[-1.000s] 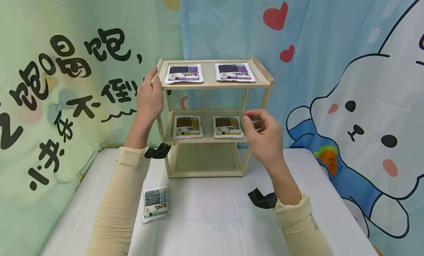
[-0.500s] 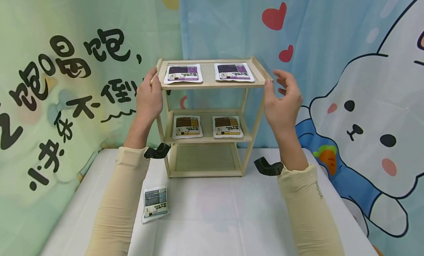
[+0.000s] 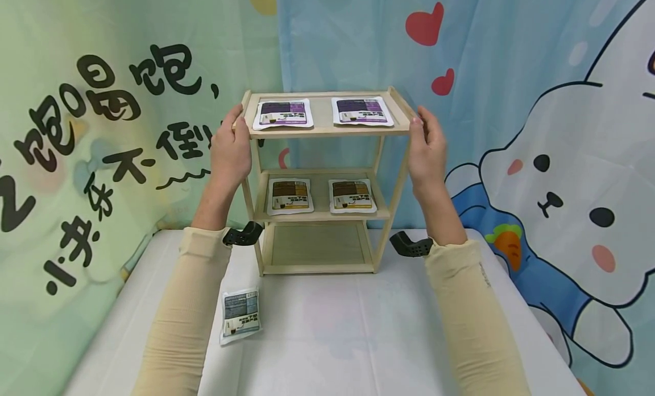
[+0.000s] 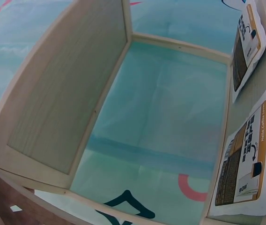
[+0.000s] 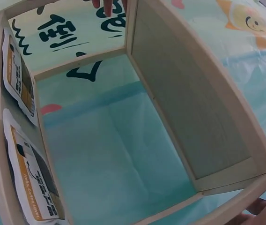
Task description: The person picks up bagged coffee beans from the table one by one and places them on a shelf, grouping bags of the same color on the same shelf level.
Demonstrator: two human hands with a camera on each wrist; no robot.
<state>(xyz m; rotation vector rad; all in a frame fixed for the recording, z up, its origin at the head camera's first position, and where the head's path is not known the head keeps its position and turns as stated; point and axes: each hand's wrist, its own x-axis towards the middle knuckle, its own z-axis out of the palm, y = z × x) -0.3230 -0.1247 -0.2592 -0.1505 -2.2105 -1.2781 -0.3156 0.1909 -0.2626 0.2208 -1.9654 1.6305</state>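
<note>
Rack (image 3: 317, 269) of pale wood, dim panels (image 4: 74, 89) perhaps plywood, left hand (image 3: 230, 151) and right hand (image 3: 427, 151) gripping its top ends, flat pouches (image 3: 284, 114) shelved, plumper pouch (image 3: 240, 314) on draped tabletop (image 3: 317, 333)

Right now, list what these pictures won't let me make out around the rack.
Head: fine print on the loose packet, too small to read.
Head: undersides of the purple-label packets, hidden by the packets themselves.
Left wrist: most of the left grip on the rack, cut off by the left edge.
Right wrist: most of the right grip, cut off at the lower right corner.
</note>
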